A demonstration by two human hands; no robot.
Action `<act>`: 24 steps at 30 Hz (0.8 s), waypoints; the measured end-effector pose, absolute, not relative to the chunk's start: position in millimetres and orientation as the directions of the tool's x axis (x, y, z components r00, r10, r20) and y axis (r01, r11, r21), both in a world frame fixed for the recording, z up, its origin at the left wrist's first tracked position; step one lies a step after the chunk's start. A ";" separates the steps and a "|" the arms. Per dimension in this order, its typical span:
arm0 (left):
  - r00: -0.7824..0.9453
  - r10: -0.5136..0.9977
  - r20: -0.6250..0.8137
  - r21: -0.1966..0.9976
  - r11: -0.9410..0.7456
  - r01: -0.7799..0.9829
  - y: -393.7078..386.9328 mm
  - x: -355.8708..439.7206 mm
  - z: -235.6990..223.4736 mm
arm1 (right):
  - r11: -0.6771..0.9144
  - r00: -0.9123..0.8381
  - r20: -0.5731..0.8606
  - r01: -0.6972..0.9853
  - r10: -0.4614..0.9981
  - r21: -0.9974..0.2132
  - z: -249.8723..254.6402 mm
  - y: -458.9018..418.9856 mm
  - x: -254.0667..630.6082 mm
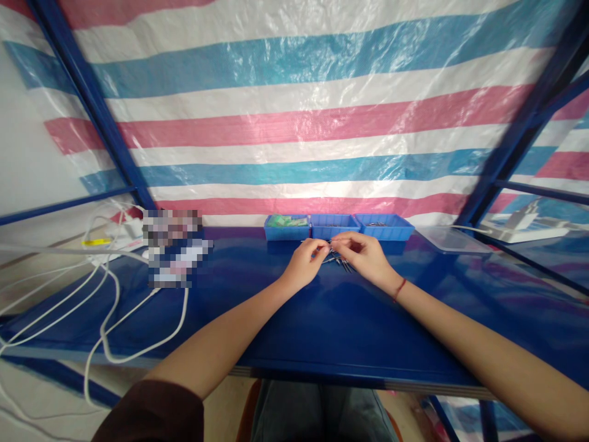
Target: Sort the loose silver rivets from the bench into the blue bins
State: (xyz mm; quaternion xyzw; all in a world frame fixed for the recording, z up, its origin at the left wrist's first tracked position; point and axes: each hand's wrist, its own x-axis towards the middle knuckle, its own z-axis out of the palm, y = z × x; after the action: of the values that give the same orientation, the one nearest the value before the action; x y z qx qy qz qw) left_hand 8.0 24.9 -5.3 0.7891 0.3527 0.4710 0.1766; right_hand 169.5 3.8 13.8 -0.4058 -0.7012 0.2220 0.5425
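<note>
My left hand (304, 263) and my right hand (361, 253) meet over the middle of the blue table, fingertips pinched close together. Whatever small, thin piece sits between the fingers is too small to name. Just below and between the hands lies a little pile of thin, dark metal pieces (343, 264), partly covered by the right hand. Behind the hands stand blue bins: the left bin (288, 233) holds green and clear packets, the middle bin (334, 220) is partly hidden by my right hand, and the right bin (389, 232) has some small dark pieces in it.
The blue table (304, 344) has its front edge close to my lap. White cables (113, 331) loop over its left side, by a power strip (122, 236) and a blurred-out object (181, 264). At the right lie a clear plastic lid (453, 239) and a white device (524, 227).
</note>
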 end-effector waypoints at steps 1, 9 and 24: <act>0.318 0.715 0.622 0.587 -0.695 0.415 24.4 8.2 -5.4 | 0.565 -0.090 0.568 0.312 0.818 -0.764 13.5 5.2 170.7; 0.333 0.774 0.539 0.457 -0.600 0.657 21.9 8.1 -11.5 | 0.342 0.362 0.613 0.584 0.702 -0.736 15.6 53.1 237.9; 0.568 0.705 0.426 0.267 -0.697 0.665 29.0 4.0 -13.3 | 0.158 0.253 0.664 0.855 0.704 -0.494 1.1 71.7 300.2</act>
State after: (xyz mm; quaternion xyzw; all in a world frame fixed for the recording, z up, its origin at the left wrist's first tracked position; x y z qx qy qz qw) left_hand 4.0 29.0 -13.3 0.8845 0.3872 0.2574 0.0383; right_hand 300.2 71.7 1.1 -0.6435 -0.6058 -0.0820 0.4607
